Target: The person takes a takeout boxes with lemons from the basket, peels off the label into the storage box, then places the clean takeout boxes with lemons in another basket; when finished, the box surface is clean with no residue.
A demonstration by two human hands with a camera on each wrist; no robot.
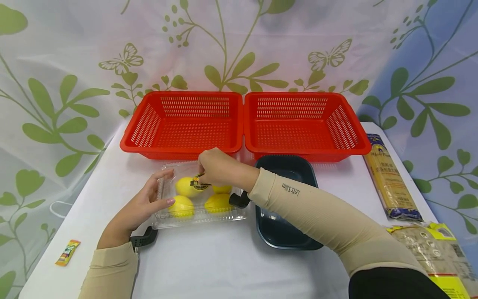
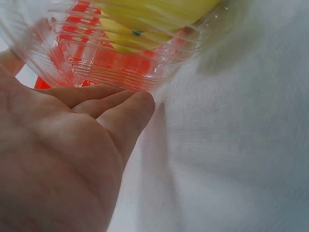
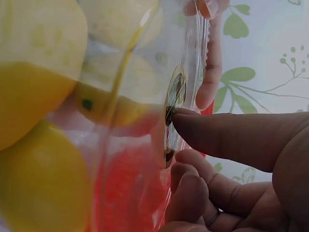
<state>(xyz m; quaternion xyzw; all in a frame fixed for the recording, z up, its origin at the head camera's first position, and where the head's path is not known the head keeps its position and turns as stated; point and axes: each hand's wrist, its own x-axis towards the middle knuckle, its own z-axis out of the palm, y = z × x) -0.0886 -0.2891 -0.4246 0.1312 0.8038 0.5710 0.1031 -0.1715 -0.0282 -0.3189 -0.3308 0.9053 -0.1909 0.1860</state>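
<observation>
The left hand rests against the left end of the clear lemon box, fingers fairly straight along its ribbed wall and thumb on the front corner, so it steadies the box more than it grips it. The box lies flat on the white table, just in front of the two red baskets, with its long axis running left to right and its lid facing up. Four yellow lemons sit inside. The right hand comes over the box from the right, and its thumb and forefinger pinch at the round label on the lid (the right wrist view shows a fingertip on the sticker's edge). I judge the step is opening the box; the next move needs a firm hold at the left while the seal is peeled. The dark blue tray lies just beside the box on the right.
</observation>
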